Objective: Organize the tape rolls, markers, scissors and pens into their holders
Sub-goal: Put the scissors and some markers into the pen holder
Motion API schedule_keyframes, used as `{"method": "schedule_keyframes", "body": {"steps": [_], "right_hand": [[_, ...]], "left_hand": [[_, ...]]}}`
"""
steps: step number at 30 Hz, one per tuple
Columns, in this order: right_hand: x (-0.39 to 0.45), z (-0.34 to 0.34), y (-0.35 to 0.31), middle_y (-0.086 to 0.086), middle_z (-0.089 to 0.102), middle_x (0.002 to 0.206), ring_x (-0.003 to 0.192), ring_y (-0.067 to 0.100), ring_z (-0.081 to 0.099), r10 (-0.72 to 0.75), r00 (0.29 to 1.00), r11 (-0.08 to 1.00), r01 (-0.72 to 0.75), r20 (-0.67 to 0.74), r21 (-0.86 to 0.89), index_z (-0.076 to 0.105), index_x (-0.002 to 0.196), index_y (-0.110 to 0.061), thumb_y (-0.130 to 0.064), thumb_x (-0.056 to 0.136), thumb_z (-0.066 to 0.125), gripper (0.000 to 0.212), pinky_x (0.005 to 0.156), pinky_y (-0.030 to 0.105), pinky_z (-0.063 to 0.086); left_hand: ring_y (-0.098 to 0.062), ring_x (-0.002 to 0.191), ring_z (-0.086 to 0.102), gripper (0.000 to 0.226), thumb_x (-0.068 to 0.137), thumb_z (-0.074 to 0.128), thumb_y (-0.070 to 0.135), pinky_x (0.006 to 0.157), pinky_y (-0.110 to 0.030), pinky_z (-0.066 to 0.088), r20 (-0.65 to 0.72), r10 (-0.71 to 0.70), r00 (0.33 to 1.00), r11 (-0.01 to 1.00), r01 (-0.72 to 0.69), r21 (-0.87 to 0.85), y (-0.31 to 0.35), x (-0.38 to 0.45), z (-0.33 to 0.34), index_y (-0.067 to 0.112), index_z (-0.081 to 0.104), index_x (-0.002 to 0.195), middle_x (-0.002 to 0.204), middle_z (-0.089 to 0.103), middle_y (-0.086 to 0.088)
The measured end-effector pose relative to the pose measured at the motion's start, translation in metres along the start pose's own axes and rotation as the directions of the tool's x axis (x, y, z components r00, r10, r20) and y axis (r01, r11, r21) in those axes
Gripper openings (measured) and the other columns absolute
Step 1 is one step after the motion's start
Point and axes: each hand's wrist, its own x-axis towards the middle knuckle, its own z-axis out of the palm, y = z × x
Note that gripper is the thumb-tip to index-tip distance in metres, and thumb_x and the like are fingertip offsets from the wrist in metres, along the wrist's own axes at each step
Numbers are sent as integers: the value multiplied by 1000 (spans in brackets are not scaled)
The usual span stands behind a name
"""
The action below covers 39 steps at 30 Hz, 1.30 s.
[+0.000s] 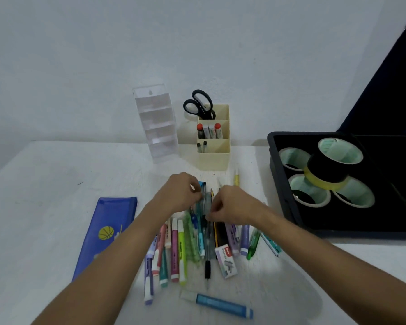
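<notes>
Closest to the person, a light blue capped marker [217,303] lies crosswise on the white table [45,174]. Just beyond it a jumble of pens and pastel highlighters [181,249] fans out, with a small box of staples [226,261] resting on its right part and a green pen [253,244] at that edge. A flat blue pencil pouch with a yellow basketball print [106,233] lies to the left, apart from the pile.

Both hands are down at the far end of the pile. The left hand [177,192] has its fingers curled and seems to pinch a clear-barrelled pen [205,200]; the right hand [230,204] is curled too, fingertips on the same cluster, though what it holds I cannot tell.

Farther back, a cream three-compartment holder [215,156] keeps black-handled scissors [199,105] in its rear slot, red-capped markers [209,130] in the middle and two dark pens [202,147] in front. A clear acrylic tiered organiser [156,123] stands beside it. At right, a black tray [281,184] holds stacked tape rolls [326,174].
</notes>
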Motion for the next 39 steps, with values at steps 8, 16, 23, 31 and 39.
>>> {"method": "schedule_keyframes", "body": {"steps": [8,16,23,31,39], "right_hand": [[-14,33,-8,-1,54,81,79,15,55,60,996,996,-64,-60,-57,57,114,-9,-36,83,68,43,59,25,42],[-9,34,3,-1,51,65,56,10,49,197,980,978,-195,-14,70,50,74,-14,-29,76,74,29,46,23,42],[-14,30,4,-2,47,60,51,7,44,214,976,956,-216,32,198,41,59,-20,-28,74,75,38,44,21,36],[-10,-7,-6,10,69,70,56,18,60,258,966,850,-212,-31,482,67,80,-2,-30,82,66,28,45,23,48],[-2,-88,-19,2,68,86,69,15,66,161,826,858,154,-540,490,65,93,-12,-26,83,67,16,54,27,57]], "left_hand": [[-19,62,59,36,78,73,43,54,-25,43,-11,-169,986,984,169,59,14,10,21,7,70,70,61,58,-3],[-17,67,50,35,79,70,32,52,-23,36,-46,-217,975,943,222,247,25,4,21,16,41,68,68,45,2],[-17,52,51,35,75,69,30,46,-24,40,-25,-294,956,953,291,-83,27,2,15,11,45,59,59,52,-4],[-23,58,72,28,75,66,17,64,-44,61,-147,-272,951,840,160,-519,32,-9,-36,3,59,98,77,72,-14],[-10,66,67,40,84,65,18,55,-19,50,-547,99,831,930,-273,-247,68,1,-81,22,43,117,78,70,0]]}}
